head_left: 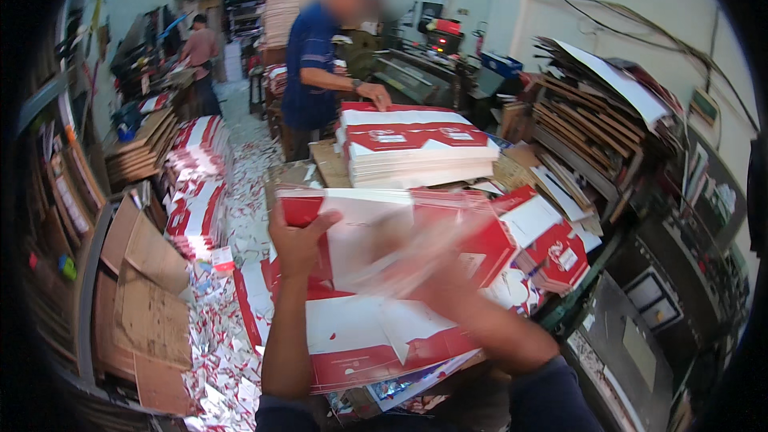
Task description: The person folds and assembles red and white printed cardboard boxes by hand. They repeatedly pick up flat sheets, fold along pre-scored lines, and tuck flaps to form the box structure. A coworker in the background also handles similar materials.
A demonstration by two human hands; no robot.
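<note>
At the left edge of the raised sheet (376,232), the left hand (298,240) was pinched shut on its red corner, thumb in front and fingers hidden behind, so this hand already had the card. The sheet, a flat red-and-white carton blank, stood lifted off the stack of blanks (360,336) on the tabletop below it, its long axis running left to right across the person's front. Further right, the right hand (448,280) was smeared by motion in front of the sheet's right half; I could not tell how far open it was or whether it gripped the card. Beyond the sheet, a taller pile of blanks (416,148) rested under a co-worker's hand (376,94).
</note>
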